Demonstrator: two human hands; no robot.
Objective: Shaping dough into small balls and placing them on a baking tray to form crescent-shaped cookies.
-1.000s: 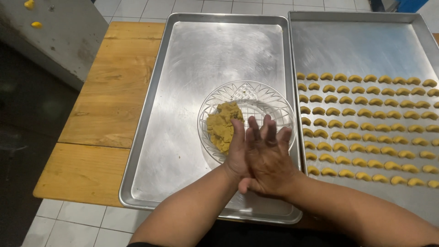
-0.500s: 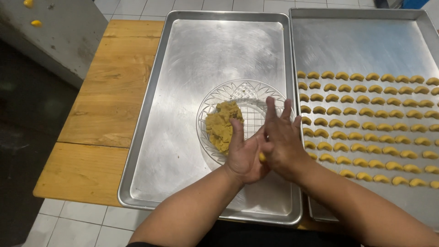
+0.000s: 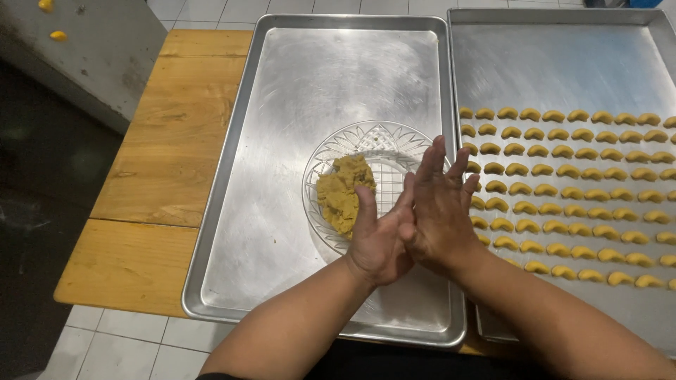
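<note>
Dough lump (image 3: 343,193) in glass bowl (image 3: 331,151), just beyond left fingertips. Left hand (image 3: 378,239) and right hand (image 3: 440,211) pressed palm to palm, fingers straight, spread; anything between palms hidden. Half second ago, small dough piece showed between palms; now covered, right hand slid forward: rolling underway. Crescent pieces (image 3: 563,186) right of fingers on right tray (image 3: 563,63).
</note>
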